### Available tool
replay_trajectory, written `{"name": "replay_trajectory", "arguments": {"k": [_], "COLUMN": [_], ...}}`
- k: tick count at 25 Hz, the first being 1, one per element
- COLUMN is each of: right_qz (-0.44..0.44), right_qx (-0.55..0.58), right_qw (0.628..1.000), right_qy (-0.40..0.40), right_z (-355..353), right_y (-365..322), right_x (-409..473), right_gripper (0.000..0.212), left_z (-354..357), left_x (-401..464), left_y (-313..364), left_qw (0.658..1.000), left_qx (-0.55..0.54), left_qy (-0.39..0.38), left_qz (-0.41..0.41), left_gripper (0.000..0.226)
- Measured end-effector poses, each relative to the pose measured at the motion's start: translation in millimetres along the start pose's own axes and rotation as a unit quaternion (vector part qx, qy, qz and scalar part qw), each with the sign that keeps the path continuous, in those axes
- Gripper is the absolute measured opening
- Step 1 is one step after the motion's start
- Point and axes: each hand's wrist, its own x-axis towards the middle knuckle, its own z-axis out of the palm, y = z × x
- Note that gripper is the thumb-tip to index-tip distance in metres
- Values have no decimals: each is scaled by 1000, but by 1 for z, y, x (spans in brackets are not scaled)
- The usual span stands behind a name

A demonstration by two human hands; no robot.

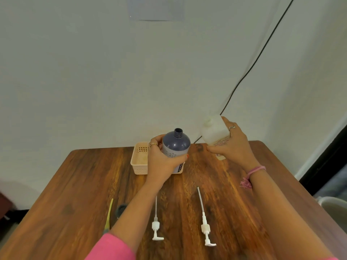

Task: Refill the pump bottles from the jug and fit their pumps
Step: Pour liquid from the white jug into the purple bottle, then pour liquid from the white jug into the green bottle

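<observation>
Fingers of our left hand [161, 162] are wrapping the glossy, round-shouldered purple bottle [176, 147]; our right hand [231, 145] is gripping the squarish translucent jug [214, 131].

Basket [139, 158] blocks far centre; pumps [205, 228] (two) flank bare middle strip.

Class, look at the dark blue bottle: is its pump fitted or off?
Off. The blue bottle in the left hand shows a bare open neck; two white pumps lie on the table.
</observation>
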Motion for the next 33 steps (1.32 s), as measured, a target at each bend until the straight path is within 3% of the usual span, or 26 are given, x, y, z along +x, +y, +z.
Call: {"name": "replay_trajectory", "arguments": {"k": [5, 11, 22, 26, 33], "right_qz": [41, 109, 233, 273, 290], "right_qx": [98, 138, 204, 185, 187], "right_qw": [994, 984, 950, 943, 938], "right_qy": [-15, -29, -33, -36, -23], "right_z": [3, 21, 56, 66, 66], "right_y": [42, 101, 159, 182, 196], "right_x": [-39, -90, -156, -173, -181], "right_gripper": [63, 77, 63, 74, 71], "left_z": [7, 16, 34, 40, 46], "left_x": [-31, -70, -108, -117, -122], "left_y": [-29, -72, -131, -145, -165], "left_qw": [999, 995, 977, 974, 971], "left_qx": [13, 53, 95, 87, 79], "left_qy": [-33, -35, -11, -11, -2], "left_qz": [-39, -82, -191, -210, -227], "left_gripper": [79, 80, 79, 80, 83]}}
